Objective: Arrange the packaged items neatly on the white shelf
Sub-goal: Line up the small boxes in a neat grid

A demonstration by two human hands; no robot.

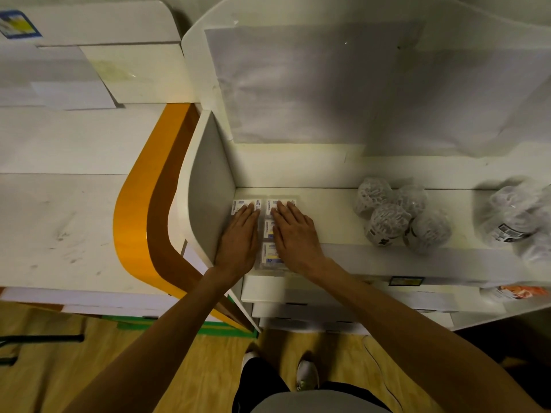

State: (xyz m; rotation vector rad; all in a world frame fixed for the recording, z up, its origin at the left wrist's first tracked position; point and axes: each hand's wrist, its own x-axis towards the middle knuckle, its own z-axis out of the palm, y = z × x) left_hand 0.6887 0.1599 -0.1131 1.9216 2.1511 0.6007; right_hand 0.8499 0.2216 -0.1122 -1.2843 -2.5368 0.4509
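Against the left wall of the white shelf (pixel 328 204), small packaged boxes (pixel 269 254) lie in two rows running from front edge to back. Both hands press flat on them, fingers straight: the left hand (pixel 240 238) beside the wall, the right hand (pixel 295 234) just beside it. Netted bagged bundles (pixel 399 214) sit well apart toward the shelf's right end.

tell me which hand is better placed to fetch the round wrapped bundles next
Right. The right hand lies nearer the round wrapped bundles; the left hand sits against the shelf's side panel.
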